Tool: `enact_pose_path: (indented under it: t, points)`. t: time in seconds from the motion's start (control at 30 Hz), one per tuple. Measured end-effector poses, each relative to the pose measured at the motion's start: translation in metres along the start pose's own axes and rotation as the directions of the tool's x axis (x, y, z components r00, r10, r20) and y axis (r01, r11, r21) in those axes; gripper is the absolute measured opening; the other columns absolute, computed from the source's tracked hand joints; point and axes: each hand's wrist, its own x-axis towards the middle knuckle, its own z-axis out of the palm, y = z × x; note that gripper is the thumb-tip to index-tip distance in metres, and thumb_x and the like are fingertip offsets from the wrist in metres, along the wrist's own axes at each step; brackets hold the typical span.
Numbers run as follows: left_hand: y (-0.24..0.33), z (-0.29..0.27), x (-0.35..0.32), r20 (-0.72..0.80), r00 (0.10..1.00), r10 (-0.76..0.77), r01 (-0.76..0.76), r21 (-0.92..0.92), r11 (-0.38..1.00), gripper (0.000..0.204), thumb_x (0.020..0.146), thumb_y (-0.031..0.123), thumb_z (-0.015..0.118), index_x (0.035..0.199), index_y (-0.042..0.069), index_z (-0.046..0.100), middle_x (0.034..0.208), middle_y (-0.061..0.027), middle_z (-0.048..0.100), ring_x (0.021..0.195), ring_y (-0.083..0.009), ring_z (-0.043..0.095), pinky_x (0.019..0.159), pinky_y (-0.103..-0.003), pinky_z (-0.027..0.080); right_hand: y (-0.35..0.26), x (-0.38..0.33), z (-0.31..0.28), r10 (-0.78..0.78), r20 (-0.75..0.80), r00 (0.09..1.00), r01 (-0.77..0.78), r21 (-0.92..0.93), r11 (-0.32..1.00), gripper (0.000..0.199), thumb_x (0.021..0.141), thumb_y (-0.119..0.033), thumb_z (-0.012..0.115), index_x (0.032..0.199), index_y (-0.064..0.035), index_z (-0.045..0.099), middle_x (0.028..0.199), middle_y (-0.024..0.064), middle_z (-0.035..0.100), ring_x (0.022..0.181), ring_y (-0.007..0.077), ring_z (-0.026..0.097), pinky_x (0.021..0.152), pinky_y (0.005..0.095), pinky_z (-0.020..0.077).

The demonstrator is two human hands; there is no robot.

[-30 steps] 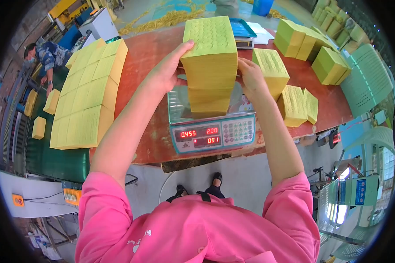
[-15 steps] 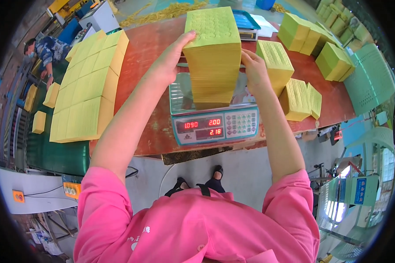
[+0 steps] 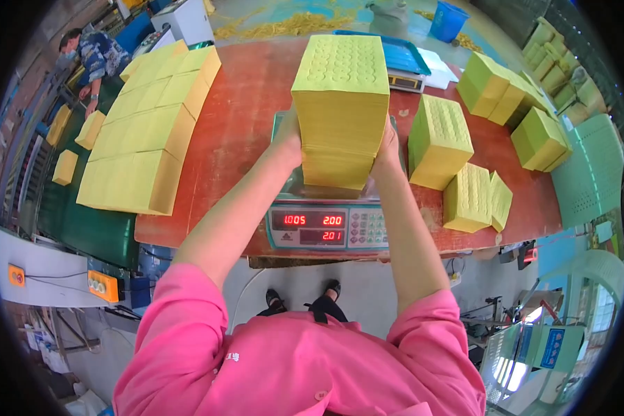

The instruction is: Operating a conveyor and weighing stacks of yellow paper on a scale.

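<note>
A tall stack of yellow paper sheets (image 3: 340, 114) stands on the pan of a digital scale (image 3: 308, 238), its top stamped with rows of round marks. From the left side my left hand (image 3: 289, 142) grips the stack, and my right hand (image 3: 387, 149) presses it from the opposite side, both low down. My fingers are partly hidden behind the paper. Red digits glow on the scale's front display, beside a keypad that my right forearm partly covers.
Several yellow paper blocks (image 3: 135, 163) lie in rows at left, near a green conveyor belt (image 3: 97, 239) where another person (image 3: 102, 59) works. More paper stacks (image 3: 440, 139) stand on the red table (image 3: 246, 76) at right. Behind the scale sits a blue tray (image 3: 399, 54).
Both hands have moved down from the upper part of the stack to its lower sides. The scale's red digits have changed. The view has shifted slightly.
</note>
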Motion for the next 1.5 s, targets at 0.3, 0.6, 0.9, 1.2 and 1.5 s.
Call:
enact_pose_path:
  t: [0.3, 0.6, 0.9, 1.2, 1.5]
  points:
    - [0.001, 0.019, -0.003, -0.191, 0.982, 0.008, -0.059, -0.263, 0.963, 0.045, 0.1, 0.036, 0.049, 0.129, 0.002, 0.053, 0.113, -0.009, 0.062, 0.099, -0.0189, 0.063, 0.079, -0.034, 0.055, -0.019, 0.029, 0.003, 0.13, 0.173, 0.976, -0.109, -0.125, 0.986, 0.042, 0.1, -0.04, 0.05, 0.123, -0.0061, 0.06, 0.11, 0.0063, 0.066, 0.094, 0.0166, 0.064, 0.075, 0.0325, 0.0533]
    - [-0.015, -0.011, -0.07, -0.297, 0.932, 0.21, -0.192, 0.089, 0.977, 0.055, 0.103, 0.041, 0.042, 0.139, 0.0, 0.044, 0.136, -0.0149, 0.053, 0.12, -0.0215, 0.056, 0.101, -0.041, 0.045, -0.054, -0.07, -0.054, 0.038, 0.254, 0.967, 0.055, -0.35, 0.935, 0.054, 0.105, -0.037, 0.037, 0.144, 0.0007, 0.044, 0.144, 0.0137, 0.049, 0.135, 0.0248, 0.045, 0.11, 0.0382, 0.035]
    - [-0.006, -0.114, -0.246, -0.415, 0.908, 0.061, 0.01, 0.167, 0.986, 0.05, 0.103, 0.036, 0.042, 0.135, -0.002, 0.048, 0.127, -0.0198, 0.059, 0.111, -0.0275, 0.061, 0.096, -0.039, 0.047, -0.039, -0.199, -0.118, 0.159, -0.051, 0.986, -0.163, -0.093, 0.982, 0.031, 0.102, -0.018, 0.045, 0.118, 0.0042, 0.062, 0.104, 0.0166, 0.068, 0.095, 0.0274, 0.068, 0.085, 0.0379, 0.0528]
    - [0.001, -0.097, -0.259, -0.299, 0.954, -0.005, 0.036, 0.097, 0.995, 0.033, 0.101, 0.025, 0.048, 0.119, -0.001, 0.058, 0.109, -0.0167, 0.067, 0.1, -0.0243, 0.065, 0.089, -0.037, 0.051, -0.005, -0.239, -0.074, 0.09, -0.047, 0.995, -0.087, 0.056, 0.995, 0.026, 0.101, -0.014, 0.047, 0.112, 0.0028, 0.063, 0.099, 0.0142, 0.068, 0.09, 0.0257, 0.068, 0.081, 0.0357, 0.0539]
    - [0.001, -0.101, -0.255, -0.216, 0.976, -0.039, 0.067, 0.12, 0.991, 0.03, 0.102, 0.023, 0.048, 0.116, 0.0, 0.059, 0.107, -0.0156, 0.067, 0.099, -0.0232, 0.066, 0.087, -0.036, 0.052, 0.002, -0.268, -0.087, 0.076, -0.15, 0.986, -0.068, 0.055, 0.996, 0.024, 0.101, -0.013, 0.047, 0.111, 0.0021, 0.063, 0.097, 0.0145, 0.068, 0.087, 0.0252, 0.067, 0.077, 0.0356, 0.0527]
